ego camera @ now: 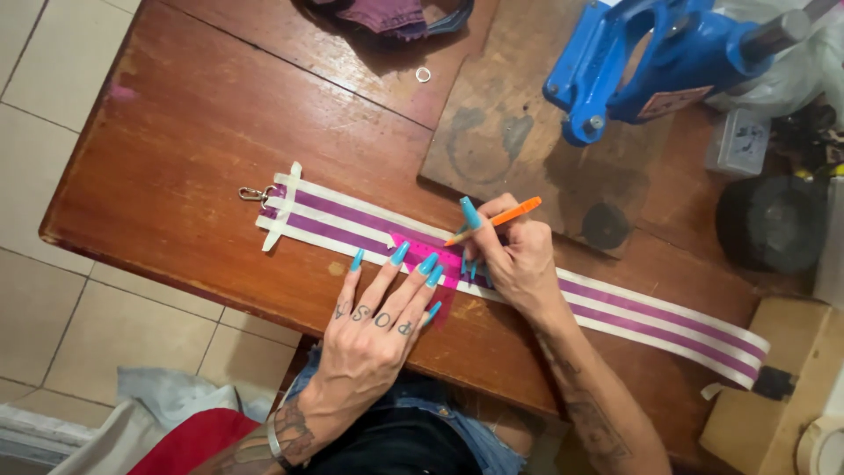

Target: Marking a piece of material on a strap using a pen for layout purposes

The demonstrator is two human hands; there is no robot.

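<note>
Turquoise-nailed fingers (413,268) of the left hand (378,325) spread flat and open, gripping nothing, pressing a pink ruler (431,255) down onto the purple-and-white striped strap (615,312). Right hand (514,259) closed around an orange pen (497,220), tip down at the ruler's far edge, near the middle of the strap. Best done, by the look of it, with steady downward pressure on the ruler so neither it nor the strap slips, pen kept snug against the edge, wrist resting on the strap for control, strokes short and light. Strap lying flat and slanted across the near part of the table (176,158), metal clip (251,193) at its left end, right end reaching toward a black clip (774,383) by a pale wooden block (774,422). Worn reddish-brown wood, scuffed at the edges. Farther off, a darker board (501,114) carrying a blue hand press (668,62); a small metal ring (423,74) and a heap of purple fabric (387,16) at the far edge; dark round objects (769,220) to the right. Beige floor tiles (53,114) at the left, red and grey cloth (176,422) near the knees.
</note>
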